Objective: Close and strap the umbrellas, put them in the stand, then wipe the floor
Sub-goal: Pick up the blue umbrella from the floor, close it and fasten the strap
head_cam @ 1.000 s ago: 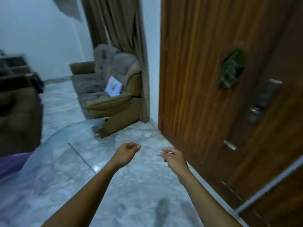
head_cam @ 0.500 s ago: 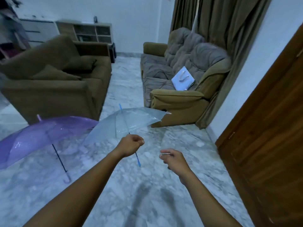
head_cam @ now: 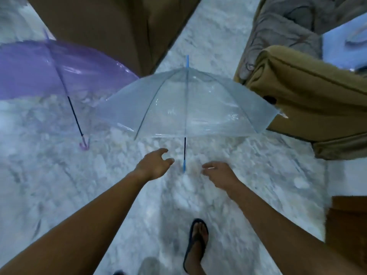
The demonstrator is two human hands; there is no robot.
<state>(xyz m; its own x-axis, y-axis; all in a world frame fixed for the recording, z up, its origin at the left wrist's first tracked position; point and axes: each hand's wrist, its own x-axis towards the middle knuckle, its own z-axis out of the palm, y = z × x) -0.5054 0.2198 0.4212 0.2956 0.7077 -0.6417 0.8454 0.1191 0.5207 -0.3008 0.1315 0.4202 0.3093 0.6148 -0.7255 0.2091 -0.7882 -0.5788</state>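
An open clear umbrella (head_cam: pixel 190 104) with a blue handle (head_cam: pixel 184 165) lies on the marble floor (head_cam: pixel 79 185) straight ahead, its handle pointing toward me. My left hand (head_cam: pixel 154 165) hovers just left of the handle, fingers loosely spread and holding nothing. My right hand (head_cam: pixel 220 175) hovers to the handle's right, fingers relaxed and empty. An open purple umbrella (head_cam: pixel 59 70) with a curved pink handle (head_cam: pixel 84 143) lies to the left. The picture is blurred by motion.
A brown armchair (head_cam: pixel 111 26) stands behind the umbrellas. An olive sofa (head_cam: pixel 309 96) with grey cushions is on the right, close to the clear canopy's edge. A wooden door edge (head_cam: pixel 349 225) shows at the right. My sandalled foot (head_cam: pixel 196 243) is on the floor below.
The view has swung from the door down to the floor and closer to the clear umbrella. Both hands have uncurled from fists and now flank the blue handle.
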